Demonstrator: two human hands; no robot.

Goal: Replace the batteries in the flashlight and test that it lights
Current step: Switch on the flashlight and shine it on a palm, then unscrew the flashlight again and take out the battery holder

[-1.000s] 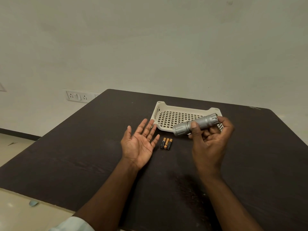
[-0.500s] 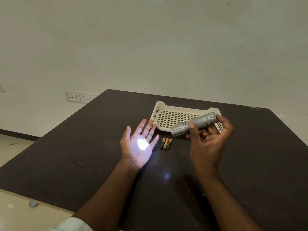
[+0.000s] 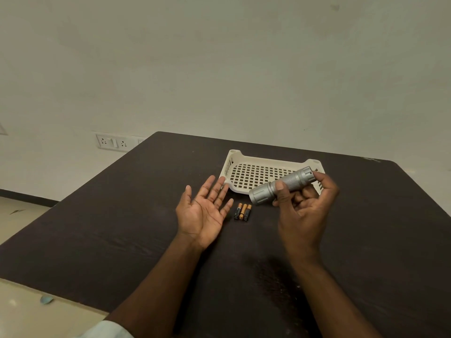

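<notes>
A cream plastic tray (image 3: 234, 164) with a perforated floor and slotted walls sits toward the far side of the table; the part of its floor that shows holds nothing, though its right end is hidden behind the flashlight and the hand holding it. The right hand (image 3: 305, 206) grips the silver flashlight (image 3: 280, 185) above the near right corner of the tray, thumb curled over the knurled barrel and fingers wrapped behind it, one fingertip at the tail cap. The flashlight lies nearly level, its wider head pointing left and slightly down toward the left hand (image 3: 203, 209), which is held palm up with fingers straight and a little spread, holding nothing. No bright spot shows on that palm. Between the two hands, just in front of the tray, three small batteries (image 3: 242, 211) with copper and black casings lie side by side on the table, touching one another and apart from both hands. The table (image 3: 122, 215) is dark brown with a faint wood grain and some pale scuffs near the right forearm. Behind it rises a plain pale wall (image 3: 219, 69) carrying a white socket and switch plate (image 3: 113, 142) at the left, and a strip of light floor (image 3: 26, 313) shows at the lower left, with a small bluish scrap (image 3: 46, 299) lying on it.
</notes>
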